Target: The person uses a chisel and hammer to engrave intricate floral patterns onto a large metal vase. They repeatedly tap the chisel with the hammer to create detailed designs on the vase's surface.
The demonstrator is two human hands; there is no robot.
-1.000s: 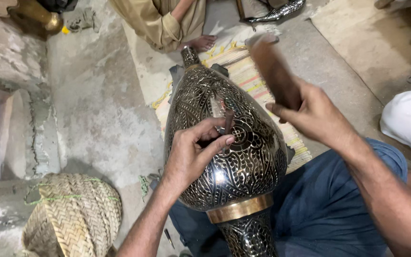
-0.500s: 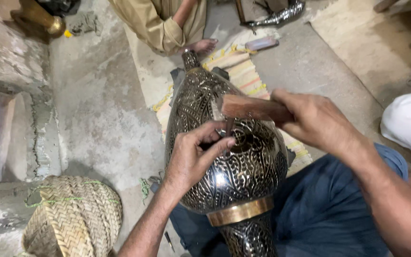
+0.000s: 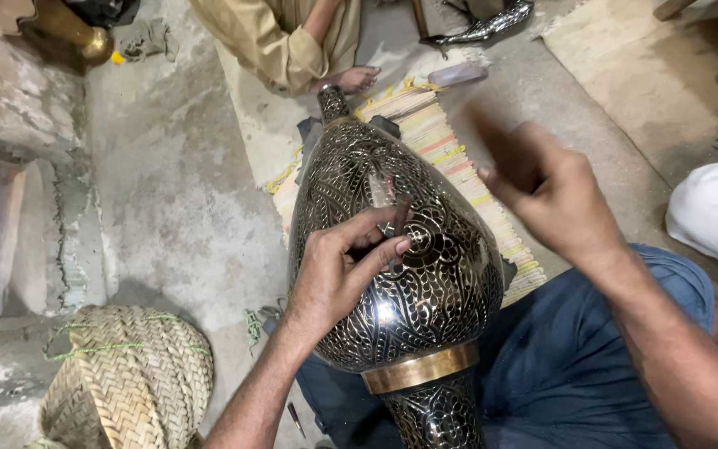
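The left hand (image 3: 338, 274) is pinching a small chisel (image 3: 398, 224) against the engraved vase (image 3: 400, 274) while the right hand (image 3: 542, 187) is gripping a blurred hammer (image 3: 492, 137); a mis-strike could hit fingers.

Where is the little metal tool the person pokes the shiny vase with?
In the head view the small chisel sits mid-frame, pinched in the left hand with its tip on the engraved black vase, left of the raised right hand.

Bare forearms, blue trousers (image 3: 575, 366)
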